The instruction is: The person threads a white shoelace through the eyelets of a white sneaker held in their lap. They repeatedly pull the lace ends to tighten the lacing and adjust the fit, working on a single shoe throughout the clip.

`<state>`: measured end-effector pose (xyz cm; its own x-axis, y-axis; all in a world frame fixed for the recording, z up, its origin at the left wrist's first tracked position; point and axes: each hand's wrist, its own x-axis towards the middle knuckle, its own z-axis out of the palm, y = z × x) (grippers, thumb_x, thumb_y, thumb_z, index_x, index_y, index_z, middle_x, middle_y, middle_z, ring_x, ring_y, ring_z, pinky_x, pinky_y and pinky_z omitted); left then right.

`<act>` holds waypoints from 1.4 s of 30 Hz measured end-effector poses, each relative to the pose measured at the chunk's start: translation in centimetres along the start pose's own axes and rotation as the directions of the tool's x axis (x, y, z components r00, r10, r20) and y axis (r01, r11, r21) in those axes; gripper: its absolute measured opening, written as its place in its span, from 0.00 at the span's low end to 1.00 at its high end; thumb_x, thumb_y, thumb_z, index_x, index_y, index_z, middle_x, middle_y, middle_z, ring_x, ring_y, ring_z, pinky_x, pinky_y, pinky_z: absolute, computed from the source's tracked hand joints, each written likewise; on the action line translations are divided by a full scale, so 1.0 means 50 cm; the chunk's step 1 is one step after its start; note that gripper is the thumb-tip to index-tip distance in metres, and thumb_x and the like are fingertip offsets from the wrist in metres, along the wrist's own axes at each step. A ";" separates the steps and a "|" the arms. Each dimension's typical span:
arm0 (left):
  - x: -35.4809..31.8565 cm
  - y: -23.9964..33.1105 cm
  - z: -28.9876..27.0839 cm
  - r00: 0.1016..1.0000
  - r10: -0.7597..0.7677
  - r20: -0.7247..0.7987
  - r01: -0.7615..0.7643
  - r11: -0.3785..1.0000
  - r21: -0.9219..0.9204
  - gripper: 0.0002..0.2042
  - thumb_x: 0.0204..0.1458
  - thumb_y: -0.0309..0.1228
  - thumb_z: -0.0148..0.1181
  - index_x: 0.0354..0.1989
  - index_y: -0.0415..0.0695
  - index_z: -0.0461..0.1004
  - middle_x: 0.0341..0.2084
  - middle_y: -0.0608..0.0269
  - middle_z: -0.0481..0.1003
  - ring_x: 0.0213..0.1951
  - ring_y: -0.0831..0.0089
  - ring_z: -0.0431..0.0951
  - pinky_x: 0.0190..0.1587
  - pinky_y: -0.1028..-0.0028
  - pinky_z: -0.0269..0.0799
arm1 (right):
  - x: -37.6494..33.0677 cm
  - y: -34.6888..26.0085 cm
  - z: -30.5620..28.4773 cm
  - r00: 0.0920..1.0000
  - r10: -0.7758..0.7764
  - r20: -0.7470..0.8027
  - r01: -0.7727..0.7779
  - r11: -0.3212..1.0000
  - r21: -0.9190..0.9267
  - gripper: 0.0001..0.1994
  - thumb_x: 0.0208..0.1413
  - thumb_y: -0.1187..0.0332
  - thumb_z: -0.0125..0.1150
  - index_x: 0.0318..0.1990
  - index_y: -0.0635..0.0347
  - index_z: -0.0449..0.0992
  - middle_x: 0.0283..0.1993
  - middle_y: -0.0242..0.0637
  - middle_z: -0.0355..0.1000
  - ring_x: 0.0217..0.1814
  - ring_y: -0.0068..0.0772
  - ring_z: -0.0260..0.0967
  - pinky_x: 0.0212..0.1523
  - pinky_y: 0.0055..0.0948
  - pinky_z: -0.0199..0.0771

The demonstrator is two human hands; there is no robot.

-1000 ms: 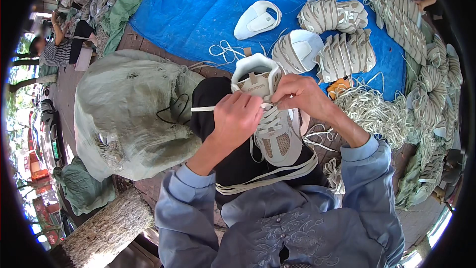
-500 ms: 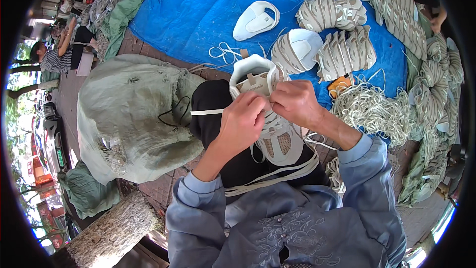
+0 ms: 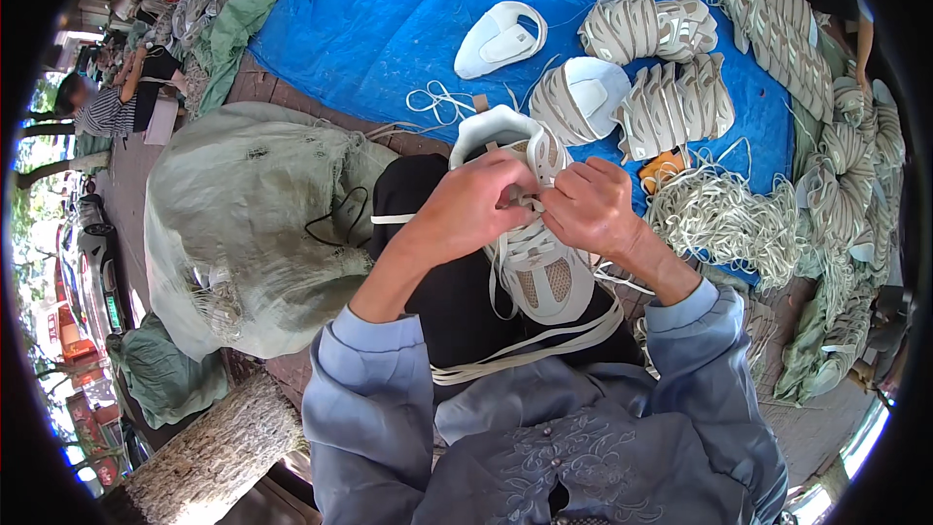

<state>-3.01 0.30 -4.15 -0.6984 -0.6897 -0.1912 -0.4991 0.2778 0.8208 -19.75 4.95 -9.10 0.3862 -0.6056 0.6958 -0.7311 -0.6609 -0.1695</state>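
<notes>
Head view, only one you get: the sneaker (image 3: 562, 297) sits on your lap over the black trousers (image 3: 418, 180), toe pointing back at you. Your right hand (image 3: 591, 209) looks pinched on the lace (image 3: 532, 202) up near the tongue. Your left hand (image 3: 476, 202) has its fingers curled in right beside it, but I can't tell if it's gripping anything.

My guess: the shoe's light, bendy in the upper, stiffer at the sole, and not fragile. It'd probably rock on your thighs, so I'd steady it by the collar or sides. The lace is flat, floppy stuff, best pinched close to the eyelets.

In the way: your own hands hide the top eyelets, and the loose strands (image 3: 530, 352) draped across your lap could snag. The woven sack (image 3: 248, 224) crowds your left side. Out front on the blue tarp (image 3: 389, 29) you've got bundled uppers (image 3: 677, 109) and a lone white shoe piece (image 3: 498, 39), with a tangled heap of laces (image 3: 719, 219) off to your right.
</notes>
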 end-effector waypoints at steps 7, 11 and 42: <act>0.009 -0.021 0.030 0.969 0.237 -0.075 -0.192 0.905 0.381 0.08 0.33 0.21 0.59 0.23 0.40 0.67 0.24 0.62 0.66 0.23 0.68 0.69 0.26 0.73 0.67 | -0.008 0.003 -0.002 0.999 0.050 -0.013 -0.050 0.999 0.008 0.08 0.20 0.72 0.56 0.12 0.54 0.61 0.14 0.28 0.52 0.15 0.25 0.57 0.16 0.24 0.54; -0.009 -0.034 0.061 0.747 0.572 -0.340 -0.193 0.676 0.712 0.09 0.30 0.18 0.56 0.23 0.41 0.67 0.25 0.63 0.68 0.24 0.66 0.70 0.22 0.73 0.68 | -0.006 -0.021 0.008 0.991 0.137 0.000 -0.137 0.989 0.062 0.08 0.24 0.74 0.58 0.12 0.55 0.63 0.14 0.28 0.54 0.16 0.27 0.59 0.17 0.25 0.57; -0.076 -0.050 0.029 0.925 0.325 -0.200 -0.072 0.663 0.745 0.08 0.34 0.27 0.61 0.26 0.48 0.71 0.17 0.68 0.66 0.24 0.71 0.67 0.26 0.72 0.61 | 0.028 0.047 -0.036 0.677 0.217 0.703 -0.642 0.642 0.420 0.08 0.34 0.69 0.63 0.19 0.62 0.70 0.16 0.33 0.63 0.18 0.25 0.61 0.20 0.25 0.59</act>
<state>0.14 3.16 -6.25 -0.7052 -0.6810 0.1971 -0.6630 0.7320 0.1569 -21.93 3.36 -7.25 0.4981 -0.8653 -0.0565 -0.4808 -0.2214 -0.8484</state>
